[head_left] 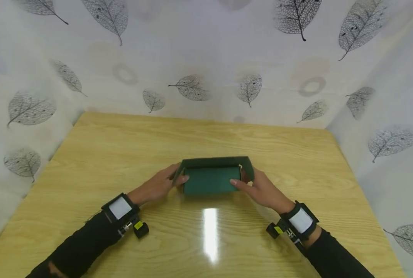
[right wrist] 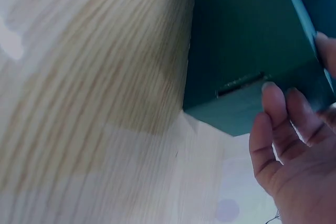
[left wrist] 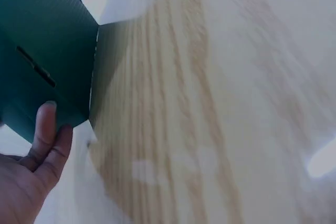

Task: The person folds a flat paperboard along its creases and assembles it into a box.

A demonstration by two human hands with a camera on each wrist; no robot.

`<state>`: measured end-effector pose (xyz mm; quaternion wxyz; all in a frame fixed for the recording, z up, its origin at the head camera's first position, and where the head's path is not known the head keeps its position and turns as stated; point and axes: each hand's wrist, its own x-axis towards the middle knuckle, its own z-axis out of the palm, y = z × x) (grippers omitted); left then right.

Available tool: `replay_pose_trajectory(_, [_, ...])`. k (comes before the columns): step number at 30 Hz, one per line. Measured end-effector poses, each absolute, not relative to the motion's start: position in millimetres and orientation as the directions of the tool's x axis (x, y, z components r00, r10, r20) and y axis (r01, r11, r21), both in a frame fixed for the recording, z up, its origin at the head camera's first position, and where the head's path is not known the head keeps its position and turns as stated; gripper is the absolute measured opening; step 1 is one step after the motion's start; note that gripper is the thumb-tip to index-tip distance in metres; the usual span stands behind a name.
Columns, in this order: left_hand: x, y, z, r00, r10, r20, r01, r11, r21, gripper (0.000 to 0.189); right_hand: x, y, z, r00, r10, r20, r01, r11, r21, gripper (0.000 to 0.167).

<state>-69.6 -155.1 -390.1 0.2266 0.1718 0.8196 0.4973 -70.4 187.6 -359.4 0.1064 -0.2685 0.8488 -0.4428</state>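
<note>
A dark green cardboard box (head_left: 211, 181) is held between both hands in the middle of the head view, a folded flap (head_left: 215, 162) standing along its far side. My left hand (head_left: 161, 183) grips the left end, the thumb on the near side. At the right end my right hand (head_left: 262, 189) holds the box with its thumb over the edge. The left wrist view shows fingertips against the box's underside (left wrist: 52, 40), near a narrow slot (left wrist: 35, 66). Another slot (right wrist: 241, 84) shows by the right fingertips in the right wrist view.
The hands are over a light wood-grain table (head_left: 123, 139), which has a bright reflection (head_left: 210, 231) on its near part. A pale cloth (head_left: 206, 50) printed with grey leaves hangs behind and along both sides. Each wrist wears a strapped camera mount (head_left: 121, 208).
</note>
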Motion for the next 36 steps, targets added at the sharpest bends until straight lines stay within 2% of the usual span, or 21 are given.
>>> replay_pose_trajectory(3, [-71.3, -154.2, -390.1, -0.853, 0.488, -0.185, 0.031, 0.4, 0.916, 0.07, -74.9, 180.2, -358.2, -0.838, -0.543, 0.053, -0.345, 0.453, -0.822, 0.015])
replay_pose_trajectory(7, [-71.6, -152.8, -390.1, -0.865, 0.472, -0.17, 0.012, 0.357, 0.934, 0.069, -79.2, 169.7, -360.1, -0.834, -0.547, 0.072, -0.343, 0.412, -0.844, 0.046])
replay_pose_trajectory(9, [-71.5, -150.5, -390.9, -0.875, 0.455, -0.168, 0.014, 0.37, 0.929, 0.072, -80.2, 165.1, -362.6, -0.831, -0.549, 0.088, -0.354, 0.4, -0.845, 0.054])
replay_pose_trajectory(15, [-70.1, -143.1, -390.0, -0.901, 0.397, -0.177, 0.063, 0.522, 0.85, 0.081, -75.8, 155.4, -366.6, -0.853, -0.514, 0.09, -0.377, 0.487, -0.788, 0.046])
replay_pose_trajectory(18, [-69.1, -139.8, -389.6, -0.91, 0.403, -0.099, 0.148, 0.536, 0.831, 0.079, -74.1, 154.0, -367.2, -0.859, -0.499, 0.114, -0.397, 0.51, -0.763, 0.046])
replay_pose_trajectory(20, [-68.5, -136.9, -390.4, -0.918, 0.397, -0.01, 0.209, 0.503, 0.838, 0.071, -73.7, 153.5, -367.2, -0.861, -0.495, 0.119, -0.397, 0.507, -0.765, 0.051])
replay_pose_trajectory(22, [-67.3, -134.0, -391.3, -0.927, 0.369, 0.073, 0.248, 0.453, 0.856, 0.056, -74.0, 153.5, -367.1, -0.861, -0.496, 0.112, -0.387, 0.495, -0.778, 0.056])
replay_pose_trajectory(25, [-63.7, -129.0, -389.9, -0.948, 0.28, 0.152, 0.256, 0.386, 0.886, 0.042, -75.0, 153.7, -366.1, -0.858, -0.506, 0.094, -0.365, 0.47, -0.803, 0.061])
replay_pose_trajectory(29, [-59.8, -123.9, -384.1, -0.959, 0.216, 0.185, 0.258, 0.389, 0.884, 0.056, -75.8, 153.9, -365.6, -0.856, -0.509, 0.089, -0.359, 0.461, -0.812, 0.062])
replay_pose_trajectory(36, [-56.4, -125.2, -379.7, -0.913, 0.35, 0.21, 0.367, 0.48, 0.797, 0.069, -72.4, 152.7, -366.3, -0.866, -0.492, 0.088, -0.356, 0.483, -0.8, 0.061])
